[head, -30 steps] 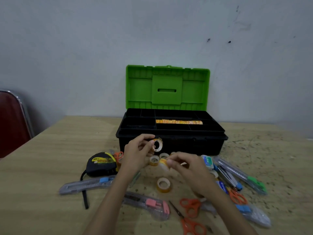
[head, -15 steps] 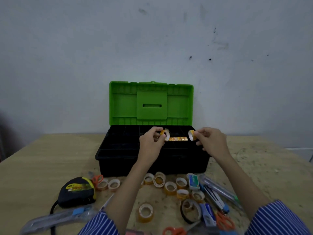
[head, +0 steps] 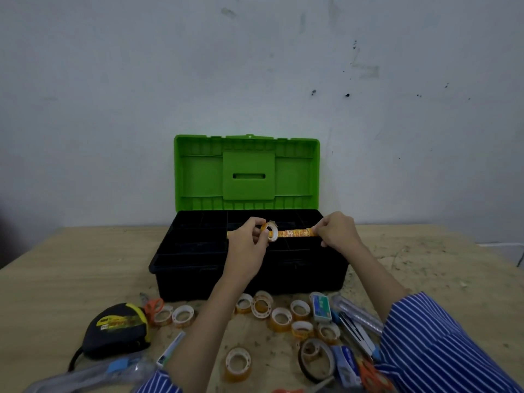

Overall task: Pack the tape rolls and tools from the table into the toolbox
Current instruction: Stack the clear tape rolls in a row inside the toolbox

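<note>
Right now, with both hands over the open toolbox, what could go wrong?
The left hand pinches a tape roll above the toolbox; released early, it might roll into the wrong compartment. The sleeve hangs over loose tape rolls and could sweep them aside.

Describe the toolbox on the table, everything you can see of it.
The toolbox stands open on the wooden table against the wall. It looks like moulded plastic: a black base split by dividers into compartments, and a bright green ribbed lid upright behind, with a slot in its middle panel. A row of orange tape rolls lies in one long compartment. Both hands reach over it; whether they touch it is unclear.
</note>
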